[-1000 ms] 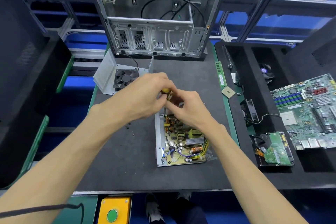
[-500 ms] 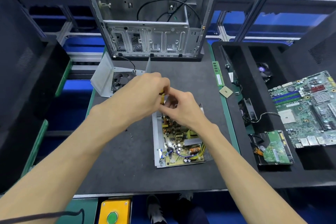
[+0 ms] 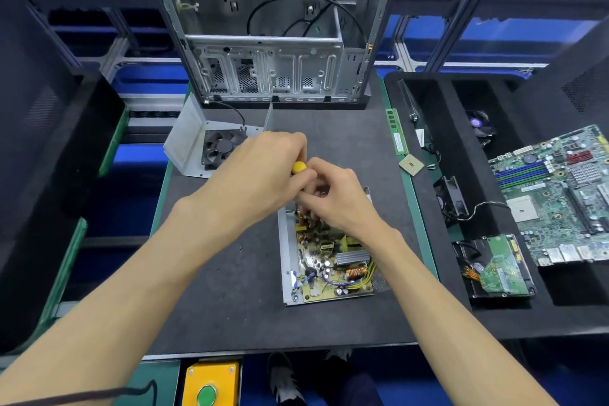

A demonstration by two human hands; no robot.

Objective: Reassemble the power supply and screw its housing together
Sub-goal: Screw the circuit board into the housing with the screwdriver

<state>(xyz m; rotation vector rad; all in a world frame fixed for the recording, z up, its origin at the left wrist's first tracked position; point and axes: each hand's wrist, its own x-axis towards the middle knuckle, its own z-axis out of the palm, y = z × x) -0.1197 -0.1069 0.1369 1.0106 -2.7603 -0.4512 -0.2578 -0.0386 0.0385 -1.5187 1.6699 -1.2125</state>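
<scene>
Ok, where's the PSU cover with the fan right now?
In the head view, the cover with the fan lies on the mat at far left, just in front of the computer case, apart from the open power supply and behind the left hand.

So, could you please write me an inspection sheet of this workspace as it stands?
Surface: dark mat, bare at the near left.
Job's things: open power supply tray with its circuit board exposed; cover with fan lies apart, behind left.
Clutter: RAM stick and CPU chip at the mat's right edge; motherboard and hard drive in the right tray.
Grips: left hand holds a yellow-handled screwdriver; right hand has fingers curled at the tool's shaft over the board's far end.
Cables: black cable loops inside the empty PC case.
Surroundings: yellow box with green button below the table edge.
</scene>
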